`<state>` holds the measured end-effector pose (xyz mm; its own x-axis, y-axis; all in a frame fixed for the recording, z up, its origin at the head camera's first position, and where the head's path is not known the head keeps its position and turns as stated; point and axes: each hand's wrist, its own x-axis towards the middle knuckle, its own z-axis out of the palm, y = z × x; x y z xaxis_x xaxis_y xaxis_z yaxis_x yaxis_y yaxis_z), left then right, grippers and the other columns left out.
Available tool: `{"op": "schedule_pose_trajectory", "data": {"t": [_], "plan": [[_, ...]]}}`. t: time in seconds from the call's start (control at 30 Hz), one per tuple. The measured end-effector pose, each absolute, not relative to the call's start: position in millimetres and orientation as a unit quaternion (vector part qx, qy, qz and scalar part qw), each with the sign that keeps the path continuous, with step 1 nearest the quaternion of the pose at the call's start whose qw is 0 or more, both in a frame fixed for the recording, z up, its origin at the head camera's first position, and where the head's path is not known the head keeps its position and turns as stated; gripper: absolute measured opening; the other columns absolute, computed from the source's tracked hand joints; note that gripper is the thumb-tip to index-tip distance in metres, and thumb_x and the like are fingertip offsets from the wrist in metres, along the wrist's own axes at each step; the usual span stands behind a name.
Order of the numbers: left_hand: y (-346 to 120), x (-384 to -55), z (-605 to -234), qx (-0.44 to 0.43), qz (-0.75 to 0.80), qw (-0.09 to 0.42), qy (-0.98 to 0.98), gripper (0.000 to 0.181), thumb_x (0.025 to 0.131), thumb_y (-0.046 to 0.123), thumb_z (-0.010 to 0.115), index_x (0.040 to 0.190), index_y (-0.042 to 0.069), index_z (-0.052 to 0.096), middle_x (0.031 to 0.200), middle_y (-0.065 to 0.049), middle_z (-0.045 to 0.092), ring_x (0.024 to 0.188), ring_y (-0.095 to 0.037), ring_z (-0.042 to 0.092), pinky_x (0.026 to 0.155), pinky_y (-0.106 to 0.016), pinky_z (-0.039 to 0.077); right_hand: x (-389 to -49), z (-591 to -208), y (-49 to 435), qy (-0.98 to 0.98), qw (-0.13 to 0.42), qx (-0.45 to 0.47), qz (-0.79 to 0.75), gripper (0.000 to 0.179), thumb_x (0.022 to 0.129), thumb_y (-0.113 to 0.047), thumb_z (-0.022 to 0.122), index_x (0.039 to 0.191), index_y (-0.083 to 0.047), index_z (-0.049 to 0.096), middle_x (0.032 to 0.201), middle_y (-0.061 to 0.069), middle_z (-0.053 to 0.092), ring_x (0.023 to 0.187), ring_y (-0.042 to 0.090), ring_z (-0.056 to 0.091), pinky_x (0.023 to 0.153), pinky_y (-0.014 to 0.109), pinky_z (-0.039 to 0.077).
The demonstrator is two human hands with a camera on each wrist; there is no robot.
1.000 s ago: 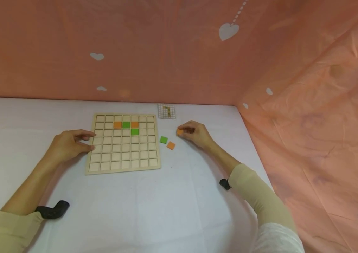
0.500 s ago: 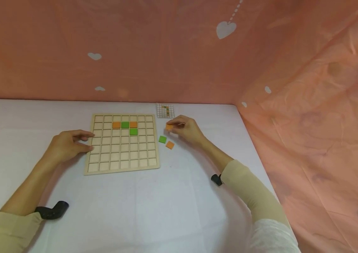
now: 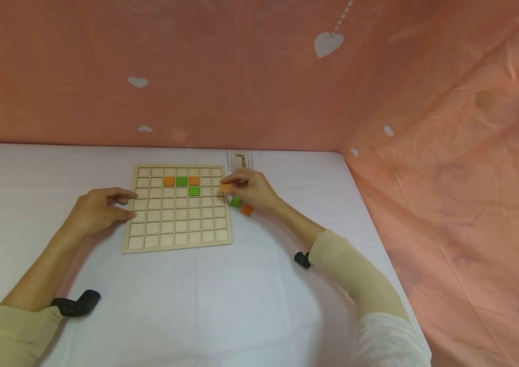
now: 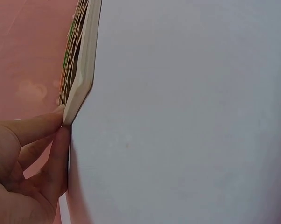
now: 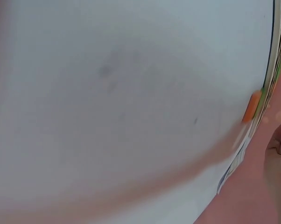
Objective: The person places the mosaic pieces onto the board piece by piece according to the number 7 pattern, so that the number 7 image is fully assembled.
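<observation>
Orange cloth (image 3: pixel 241 92) printed with pale hearts (image 3: pixel 329 44) is rising behind and to the right of the white table (image 3: pixel 241 300), where a person in beige sleeves (image 3: pixel 356 270) is working. Near the back, a wooden grid board (image 3: pixel 174 224) is lying flat on the white surface. Three tiles are filling neighbouring squares in its second row from the back: an orange tile (image 3: pixel 169 181), a green tile (image 3: pixel 182 181) and another orange tile (image 3: pixel 193 181); a second green tile (image 3: pixel 193 191) is sitting directly in front of that last one.

On the board's left side, the left hand (image 3: pixel 96 209) is touching the rim, thumb and forefinger standing apart. Opposite, the right hand (image 3: pixel 254 190) is pinching an orange square (image 3: pixel 225 187) between thumb and fingers at the board's right edge; I am not able to tell whether it is touching the wood. Below this hand, a loose green tile (image 3: pixel 235 202) and a loose orange tile (image 3: pixel 247 210) are lying just beside the board, both partly shaded. Behind the right hand, a small grid card (image 3: pixel 239 159) with coloured squares is lying near the board's back right corner. Black devices (image 3: pixel 76 304) are showing at both cuffs.
</observation>
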<state>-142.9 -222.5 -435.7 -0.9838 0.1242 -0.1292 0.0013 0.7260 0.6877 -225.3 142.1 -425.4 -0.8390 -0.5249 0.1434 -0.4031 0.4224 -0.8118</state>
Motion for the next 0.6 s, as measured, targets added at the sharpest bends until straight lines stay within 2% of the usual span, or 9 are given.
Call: {"op": "schedule_pose_trajectory", "data": {"t": [0.17, 0.4, 0.6], "plan": [[-223.1, -143.7, -436.7, 0.034, 0.369, 0.084, 0.925, 0.049, 0.086, 0.026, 0.078, 0.128, 0.006, 0.063, 0.115, -0.021, 0.064, 0.108, -0.039, 0.054, 0.086, -0.048, 0.038, -225.0, -429.5, 131.3, 0.837, 0.065, -0.291, -0.458, 0.022, 0.085, -0.006, 0.078, 0.107, -0.006, 0.076, 0.106, 0.002, 0.068, 0.092, 0.012, 0.061, 0.082, 0.024, 0.053], [-224.0, -143.0, -435.4, 0.034, 0.369, 0.083, 0.925, 0.049, 0.087, 0.026, 0.077, 0.129, 0.006, 0.063, 0.117, -0.023, 0.064, 0.112, -0.043, 0.052, 0.089, -0.056, 0.037, -222.6, -432.9, 112.5, 0.834, 0.077, -0.296, -0.458, 0.023, 0.084, -0.008, 0.080, 0.107, -0.006, 0.076, 0.098, 0.001, 0.069, 0.088, 0.010, 0.062, 0.080, 0.023, 0.052], [-220.0, -141.3, -435.0, 0.033, 0.381, 0.082, 0.920, 0.048, 0.087, 0.024, 0.077, 0.129, 0.005, 0.063, 0.118, -0.022, 0.064, 0.112, -0.041, 0.054, 0.089, -0.054, 0.039, -220.1, -435.5, 102.7, 0.845, 0.086, -0.283, -0.446, 0.025, 0.083, -0.010, 0.082, 0.107, -0.008, 0.076, 0.097, 0.000, 0.067, 0.087, 0.008, 0.061, 0.078, 0.021, 0.052]]}}
